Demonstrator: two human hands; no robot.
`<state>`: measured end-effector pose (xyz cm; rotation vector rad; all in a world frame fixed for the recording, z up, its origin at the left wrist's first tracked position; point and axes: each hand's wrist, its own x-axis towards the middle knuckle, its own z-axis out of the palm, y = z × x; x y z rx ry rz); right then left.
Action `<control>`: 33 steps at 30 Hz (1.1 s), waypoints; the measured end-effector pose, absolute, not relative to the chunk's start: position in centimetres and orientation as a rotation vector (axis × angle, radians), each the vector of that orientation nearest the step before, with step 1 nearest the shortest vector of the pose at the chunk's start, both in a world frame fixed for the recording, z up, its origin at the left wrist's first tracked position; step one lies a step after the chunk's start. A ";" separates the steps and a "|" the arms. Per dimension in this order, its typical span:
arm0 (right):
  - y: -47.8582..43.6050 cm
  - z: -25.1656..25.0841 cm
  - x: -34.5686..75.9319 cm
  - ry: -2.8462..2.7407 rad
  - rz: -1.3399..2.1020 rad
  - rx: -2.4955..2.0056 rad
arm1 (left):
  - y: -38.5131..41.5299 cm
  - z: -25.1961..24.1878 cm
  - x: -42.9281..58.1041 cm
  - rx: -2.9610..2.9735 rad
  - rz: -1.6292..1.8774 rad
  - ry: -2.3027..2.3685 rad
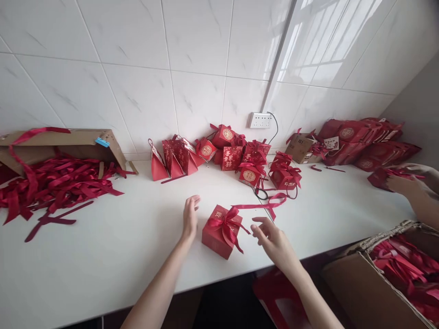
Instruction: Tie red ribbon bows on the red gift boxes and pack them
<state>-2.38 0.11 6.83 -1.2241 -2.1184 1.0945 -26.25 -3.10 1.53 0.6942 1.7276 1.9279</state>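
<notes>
A small red gift box (219, 233) tied with a red ribbon bow sits on the white table (113, 256) near its front edge. My left hand (190, 217) hovers just left of the box, fingers stretched out and holding nothing. My right hand (270, 237) is just right of the box, fingers apart and empty, close to the bow's trailing end. A loose red ribbon (264, 205) lies behind the box.
Several finished red boxes (250, 160) and folded ones (171, 160) stand by the tiled wall. A cardboard box spilling red ribbons (48, 178) lies at left. Another person's hand (408, 187) reaches in at right. A carton of red boxes (387, 278) stands at lower right.
</notes>
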 end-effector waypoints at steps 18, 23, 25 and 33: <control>0.3 6.1 -4.2 -2.013 1.451 -0.892 | -10.4 4.6 -19.5 2.215 1.036 2.126; 0.8 6.1 -3.3 -1.976 1.416 -0.903 | -10.5 4.8 -20.5 1.916 1.431 1.940; 1.1 5.9 -2.9 -1.936 1.417 -0.892 | -10.4 4.9 -21.0 1.605 1.678 1.862; 1.2 6.3 -1.8 -1.964 1.389 -0.929 | -9.1 4.4 -22.5 0.831 1.792 1.673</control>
